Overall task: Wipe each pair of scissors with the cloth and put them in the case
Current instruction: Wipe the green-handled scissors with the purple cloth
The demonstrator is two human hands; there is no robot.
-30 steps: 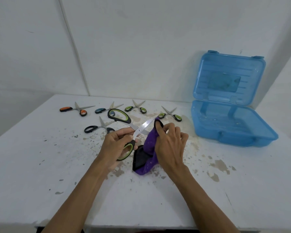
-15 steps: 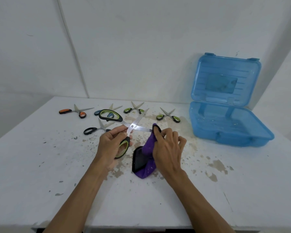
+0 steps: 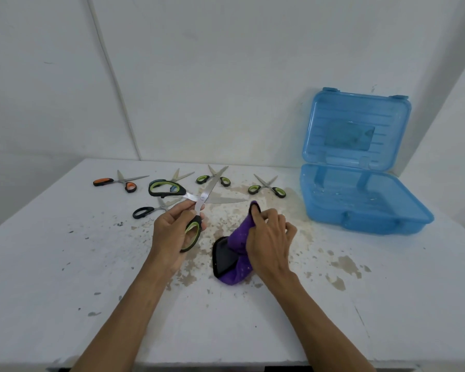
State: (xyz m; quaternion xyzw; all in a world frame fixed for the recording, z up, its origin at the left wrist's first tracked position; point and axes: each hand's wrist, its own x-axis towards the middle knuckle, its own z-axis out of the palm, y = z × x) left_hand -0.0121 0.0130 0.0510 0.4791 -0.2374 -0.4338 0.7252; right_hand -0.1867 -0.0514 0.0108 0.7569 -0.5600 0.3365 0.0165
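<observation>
Above the stained white table (image 3: 65,264), left hand (image 3: 172,232) gripping large green-black steel scissors (image 3: 196,208) by lower handle, blades splayed wide, right hand (image 3: 269,240) just beside pinching purple-black cloth (image 3: 236,253).

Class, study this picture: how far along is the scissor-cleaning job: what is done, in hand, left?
Done: nothing visible; the open blue translucent plastic case looks empty. In hand: the left hand holds the large black-and-green scissors, blades spread, while the right hand grips the purple cloth near a blade tip. Left: five smaller pairs of scissors lie on the white table, not yet cased.
</observation>
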